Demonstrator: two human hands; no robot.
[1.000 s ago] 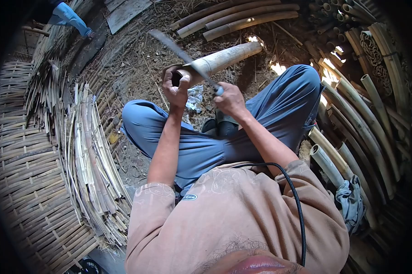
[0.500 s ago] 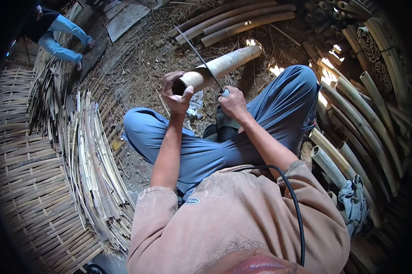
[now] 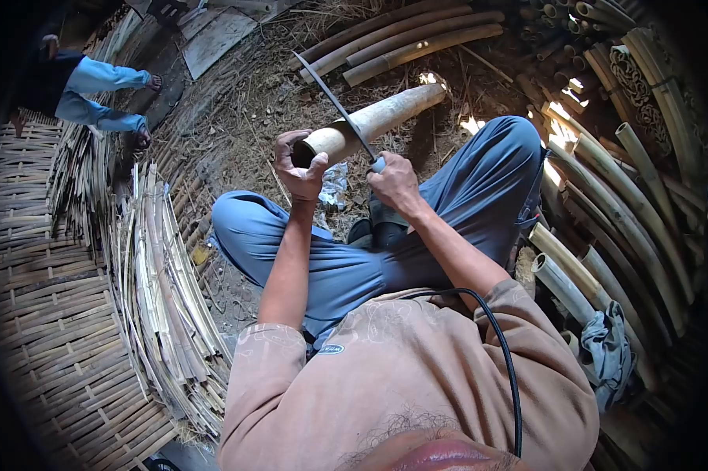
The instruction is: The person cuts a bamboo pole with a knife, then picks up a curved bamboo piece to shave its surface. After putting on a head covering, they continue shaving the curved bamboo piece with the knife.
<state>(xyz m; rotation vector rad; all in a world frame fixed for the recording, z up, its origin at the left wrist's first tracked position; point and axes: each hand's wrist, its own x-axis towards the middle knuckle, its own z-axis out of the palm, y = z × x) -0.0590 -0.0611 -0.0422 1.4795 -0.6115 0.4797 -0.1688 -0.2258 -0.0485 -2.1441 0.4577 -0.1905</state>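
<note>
Head view: your left hand (image 3: 300,171) has its fingers bent round the near open end of the bamboo tube (image 3: 397,110), thumb on one side of the rim, the rest on the other. Tube is out in front of your crossed legs (image 3: 487,165), sloping up and right, far end near a bright patch of ground (image 3: 473,125). Your right hand (image 3: 397,184) has its fingers closed round the pale handle of a long-bladed tool (image 3: 329,93); blade slants up-left across the tube just beyond your left hand, can't tell if its edge touches. Crumpled silvery wrapper (image 3: 334,184) lies on the ground between your hands and legs. To your left, a heap of split strips (image 3: 169,282) beside a woven slatted panel (image 3: 47,306); to your right, stacked bamboo poles (image 3: 625,212) and a bunched grey cloth (image 3: 607,353). Another person's light-blue trouser legs (image 3: 106,76) show upper left
</note>
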